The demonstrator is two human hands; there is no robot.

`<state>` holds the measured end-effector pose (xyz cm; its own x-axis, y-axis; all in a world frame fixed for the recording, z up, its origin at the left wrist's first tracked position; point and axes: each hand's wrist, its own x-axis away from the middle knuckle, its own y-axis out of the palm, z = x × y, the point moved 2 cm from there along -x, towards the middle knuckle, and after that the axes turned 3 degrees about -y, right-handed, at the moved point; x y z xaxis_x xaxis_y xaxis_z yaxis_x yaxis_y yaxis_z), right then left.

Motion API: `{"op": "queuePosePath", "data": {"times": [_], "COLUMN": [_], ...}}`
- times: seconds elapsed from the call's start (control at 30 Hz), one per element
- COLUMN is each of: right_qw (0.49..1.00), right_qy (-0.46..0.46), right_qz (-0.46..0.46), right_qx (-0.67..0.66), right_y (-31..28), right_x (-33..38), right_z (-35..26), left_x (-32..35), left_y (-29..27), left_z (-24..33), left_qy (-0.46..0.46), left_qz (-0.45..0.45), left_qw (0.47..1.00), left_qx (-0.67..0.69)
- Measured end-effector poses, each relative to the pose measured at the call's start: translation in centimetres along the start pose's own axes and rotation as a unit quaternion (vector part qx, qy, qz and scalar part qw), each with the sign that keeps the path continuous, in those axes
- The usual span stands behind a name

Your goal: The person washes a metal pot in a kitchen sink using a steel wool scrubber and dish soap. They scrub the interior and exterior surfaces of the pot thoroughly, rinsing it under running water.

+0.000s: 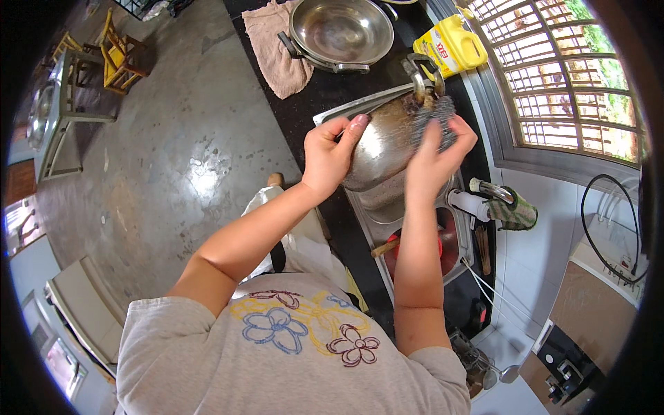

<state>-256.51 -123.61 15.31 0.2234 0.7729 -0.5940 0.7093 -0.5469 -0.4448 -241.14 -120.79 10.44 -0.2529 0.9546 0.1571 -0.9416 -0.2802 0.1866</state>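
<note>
A stained steel pot (377, 152) is tilted over the sink (366, 97), its browned outer side facing up. My left hand (328, 155) grips its edge, thumb on top. My right hand (436, 162) is closed around a grey steel wool scrubber (436, 117). The scrubber presses on the pot's side, close to its metal loop handle (420, 72). My right hand hides part of the pot wall.
Beyond the sink, a shiny steel pan (342, 31) stands by a beige cloth (273, 48). A yellow jug (453, 45) sits below the barred window (560, 76). Beside the faucet (491, 188) hangs a green cloth (515, 211). A wooden handle (385, 247) crosses the nearer basin.
</note>
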Motion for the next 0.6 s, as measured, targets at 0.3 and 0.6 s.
{"op": "queuePosePath", "data": {"times": [0.3, 0.6], "right_qw": [0.999, 0.999], "right_qy": [-0.047, 0.023], "right_qz": [0.003, -0.026], "right_qx": [-0.016, -0.019], "right_y": [1.2, 0.9], "right_x": [1.8, 1.8], "right_z": [-0.8, 0.1], "left_x": [0.6, 0.4], "left_y": [-1.5, -3.5], "left_z": [0.1, -0.7], "left_qy": [-0.021, -0.021], "left_qz": [-0.008, -0.015], "left_qw": [1.0, 0.999], "left_qx": [-0.007, 0.026]}}
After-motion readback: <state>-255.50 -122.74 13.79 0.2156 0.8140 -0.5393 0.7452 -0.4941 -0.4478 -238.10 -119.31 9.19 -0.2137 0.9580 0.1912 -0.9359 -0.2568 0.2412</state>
